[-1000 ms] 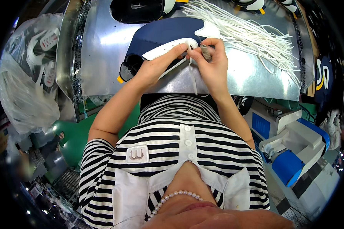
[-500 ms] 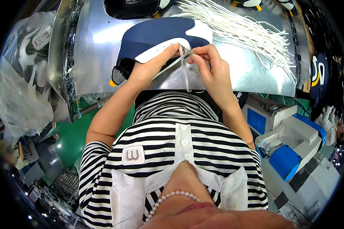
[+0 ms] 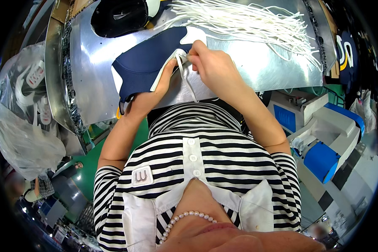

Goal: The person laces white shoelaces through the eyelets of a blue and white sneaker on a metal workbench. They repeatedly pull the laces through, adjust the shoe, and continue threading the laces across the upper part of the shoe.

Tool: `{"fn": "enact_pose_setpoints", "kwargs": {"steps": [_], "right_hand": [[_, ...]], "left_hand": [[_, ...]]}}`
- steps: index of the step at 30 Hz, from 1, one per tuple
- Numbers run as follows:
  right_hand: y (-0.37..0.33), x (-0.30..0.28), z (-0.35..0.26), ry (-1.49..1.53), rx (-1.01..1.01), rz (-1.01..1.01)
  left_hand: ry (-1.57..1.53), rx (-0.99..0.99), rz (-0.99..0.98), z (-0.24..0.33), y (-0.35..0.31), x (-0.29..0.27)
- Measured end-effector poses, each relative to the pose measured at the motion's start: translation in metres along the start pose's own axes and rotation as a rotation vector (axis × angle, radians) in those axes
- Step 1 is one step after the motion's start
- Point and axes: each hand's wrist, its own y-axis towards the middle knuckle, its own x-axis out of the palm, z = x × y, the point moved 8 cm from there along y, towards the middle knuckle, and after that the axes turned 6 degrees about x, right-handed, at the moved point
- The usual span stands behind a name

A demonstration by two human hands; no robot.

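Note:
A navy and white shoe upper (image 3: 149, 56) is tilted over the near part of the metal table, its white eyelet strip facing me. My left hand (image 3: 153, 92) grips it along this strip, thumb on the outside and the other fingers mostly hidden underneath. A white shoelace (image 3: 186, 80) passes through the strip near its far end, and one length dangles toward the table's near edge. Close beside that spot, my right hand (image 3: 212, 65) is closed in a pinch on the lace; the pinched bit is largely covered by the fingertips.
A loose bundle of white laces (image 3: 243, 25) lies at the back right of the metal table (image 3: 88, 80). Another dark upper (image 3: 117, 19) sits at the back left. Plastic-bagged goods (image 3: 27, 122) hang at the left. A grey and blue machine (image 3: 323, 147) stands right.
The upper has turned, and its heel end now points lower toward me. My right hand has rolled over, its back now facing up, still pinching near the strip. The view has shifted slightly.

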Motion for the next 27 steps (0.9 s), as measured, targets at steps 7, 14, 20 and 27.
{"fn": "enact_pose_setpoints", "kwargs": {"steps": [7,14,20,27], "right_hand": [[0.023,0.026,-0.02,-0.407,-0.048,0.002],[-0.012,-0.068,0.02,-0.109,0.063,0.321],[0.025,-0.021,0.05,0.742,0.274,0.154],[0.03,0.005,0.103,0.95,0.432,0.217]], "left_hand": [[0.077,-0.077,-0.093,-0.01,-0.003,0.009],[-0.801,-0.682,-0.125,-0.064,-0.025,0.014],[-0.204,-0.593,-0.201,-0.069,-0.007,0.005],[0.198,-0.154,-0.529,-0.03,-0.011,0.008]]}}
